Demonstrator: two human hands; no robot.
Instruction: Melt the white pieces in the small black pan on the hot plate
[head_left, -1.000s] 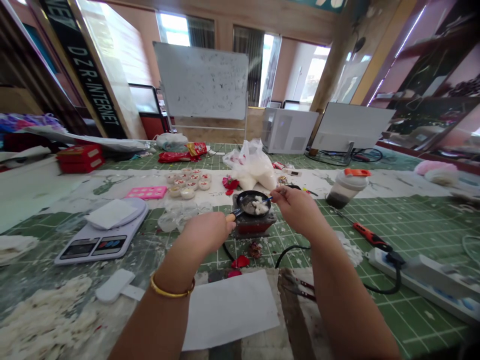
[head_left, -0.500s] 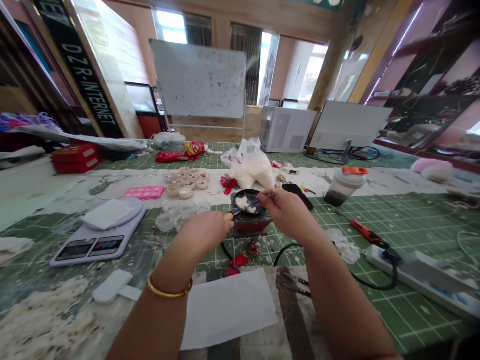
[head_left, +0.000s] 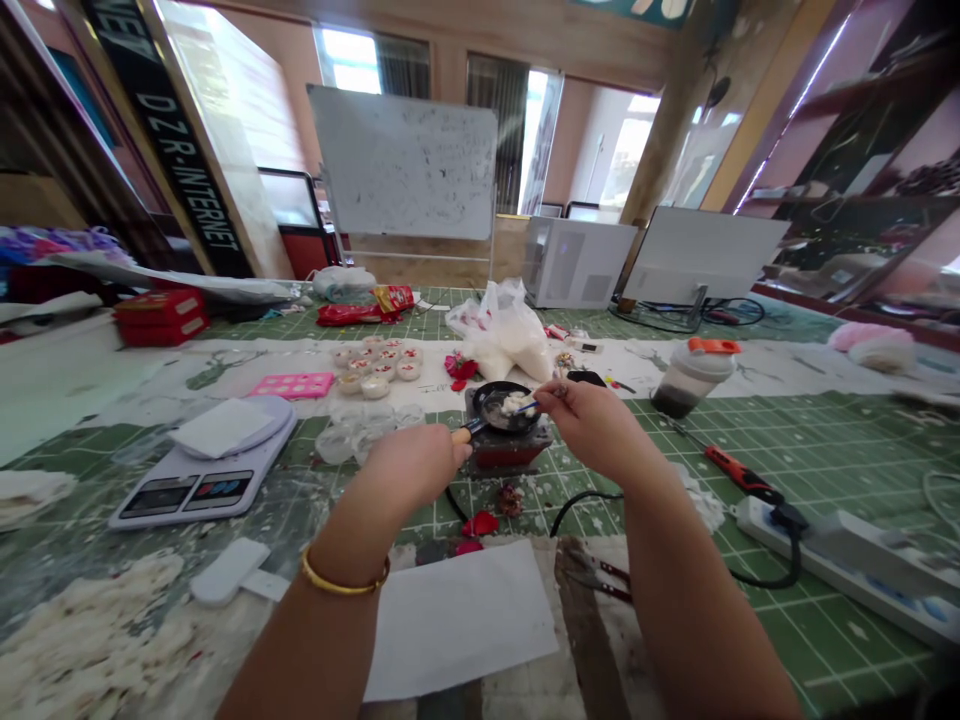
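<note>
My left hand [head_left: 414,462] is wrapped round the wooden handle [head_left: 460,436] of a small black frying pan [head_left: 491,418]. The pan rests on a small hot plate [head_left: 508,456] with a dark red front. White lumpy stuff [head_left: 516,403] lies on the right side of the pan, and the left part of its bottom shows bare and shiny. Over the pan's right rim, my right hand [head_left: 574,415] pinches a thin blue stick-like tool [head_left: 528,407] whose tip touches the white lumps. Most of the tool is hidden by my fingers.
Left are a kitchen scale [head_left: 202,470], clear plastic cups [head_left: 364,432], a pink mold [head_left: 292,385] and several small filled cups [head_left: 379,368]. A bag of white granules [head_left: 506,335] stands behind the pan. Right are a shaker bottle [head_left: 691,378], a soldering iron [head_left: 739,470] and a power strip [head_left: 840,560].
The white lumps have shifted from the pan's left and middle to its right side. My right hand has moved slightly right with the blue tool; my left hand still holds the pan.
</note>
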